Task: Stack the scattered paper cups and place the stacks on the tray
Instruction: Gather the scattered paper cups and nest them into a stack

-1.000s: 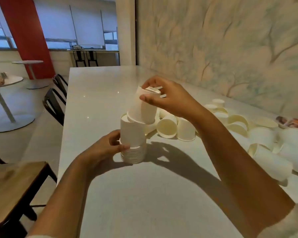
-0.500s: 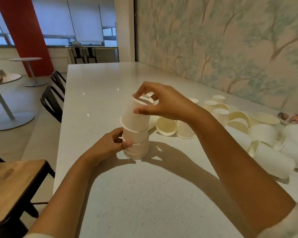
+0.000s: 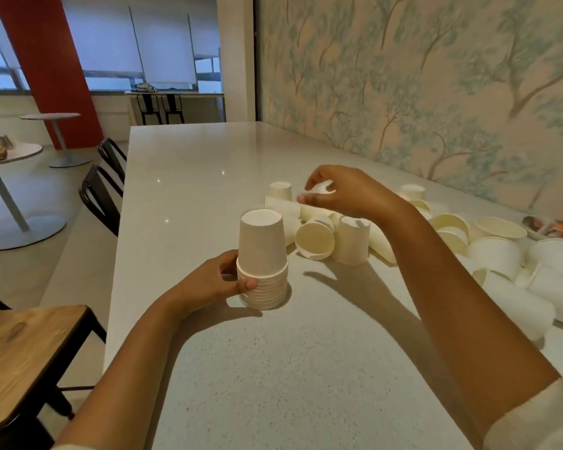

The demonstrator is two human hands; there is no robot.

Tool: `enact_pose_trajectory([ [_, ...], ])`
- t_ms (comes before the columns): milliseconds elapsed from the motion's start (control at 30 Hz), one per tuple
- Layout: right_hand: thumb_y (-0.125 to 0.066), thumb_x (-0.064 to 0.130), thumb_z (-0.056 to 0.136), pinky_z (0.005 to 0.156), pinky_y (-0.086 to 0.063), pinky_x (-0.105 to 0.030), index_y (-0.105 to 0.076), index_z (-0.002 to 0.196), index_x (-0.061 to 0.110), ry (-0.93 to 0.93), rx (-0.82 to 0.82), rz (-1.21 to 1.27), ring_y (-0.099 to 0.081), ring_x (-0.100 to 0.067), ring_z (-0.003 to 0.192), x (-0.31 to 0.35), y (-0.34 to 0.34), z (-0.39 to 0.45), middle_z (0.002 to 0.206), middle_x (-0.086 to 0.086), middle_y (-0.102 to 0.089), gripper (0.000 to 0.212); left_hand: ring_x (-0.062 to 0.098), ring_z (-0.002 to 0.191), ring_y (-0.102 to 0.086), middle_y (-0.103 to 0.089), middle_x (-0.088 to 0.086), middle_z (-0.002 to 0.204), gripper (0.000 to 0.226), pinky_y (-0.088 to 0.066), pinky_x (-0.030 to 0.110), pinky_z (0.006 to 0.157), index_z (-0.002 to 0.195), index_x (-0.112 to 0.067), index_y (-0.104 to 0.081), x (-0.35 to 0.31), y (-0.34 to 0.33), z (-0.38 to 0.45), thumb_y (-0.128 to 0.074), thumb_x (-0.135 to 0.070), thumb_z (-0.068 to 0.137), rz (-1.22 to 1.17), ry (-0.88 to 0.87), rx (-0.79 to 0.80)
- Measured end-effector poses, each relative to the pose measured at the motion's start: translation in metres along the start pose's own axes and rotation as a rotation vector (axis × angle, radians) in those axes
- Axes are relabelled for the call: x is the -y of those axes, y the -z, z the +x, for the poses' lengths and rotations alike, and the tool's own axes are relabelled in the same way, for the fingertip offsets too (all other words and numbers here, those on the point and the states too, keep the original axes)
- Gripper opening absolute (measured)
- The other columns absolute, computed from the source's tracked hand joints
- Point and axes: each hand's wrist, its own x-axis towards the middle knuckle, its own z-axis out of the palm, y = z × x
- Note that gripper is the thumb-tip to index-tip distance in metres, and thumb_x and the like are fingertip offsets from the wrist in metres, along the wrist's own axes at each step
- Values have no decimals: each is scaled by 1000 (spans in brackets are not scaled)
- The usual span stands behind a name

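One upside-down stack (image 3: pixel 262 267) stands on the table (image 3: pixel 306 368), your left hand (image 3: pixel 220 280) wrapped around its rims. Your right hand (image 3: pixel 345 193) pinches a cup (image 3: pixel 322 189) above the loose pile (image 3: pixel 468 241). Many cups remain unstacked; no tray in view.

The stack (image 3: pixel 262 261) at the table's centre is matt white paper, smooth-walled, its lower part ridged with rolled rims. The loose cups (image 3: pixel 351 241) from 1 to 3 o'clock of it are the same matt paper, cream inside. The table (image 3: pixel 273 368) is pale speckled stone-like material, smooth with a soft sheen and small glints at 11 o'clock. At 8 o'clock, a stool (image 3: pixel 23 352) has a grained wooden seat on a black metal frame. The wall (image 3: pixel 420 76) at 1 o'clock is matt printed wallpaper. The sleeve (image 3: pixel 533 420) at 5 o'clock is soft, fuzzy cream cloth.
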Motion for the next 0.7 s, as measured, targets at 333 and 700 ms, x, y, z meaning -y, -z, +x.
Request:
enact_pose_trajectory([
  [333,-68,33,79,100,-26,-52,-67,85,20,-209,-21,-237,-52,-18,86,-25,-33,12,97,-1,-65,15,-8,92,-58,-53,-29,107,94,-47,3,65,111,-47,-40,-6,-1,-1,-64,-84,28,23,-1,-12],
  [700,-73,31,76,101,-30,-32,-59,75,27,103,-144,61,-38,-19,129,26,7,-8,139,-1,-44,14,-2,104,-55,-53,-26,116,84,-47,11,77,112,-52,-40,3,2,2,-66,-80,37,20,2,-2],
])
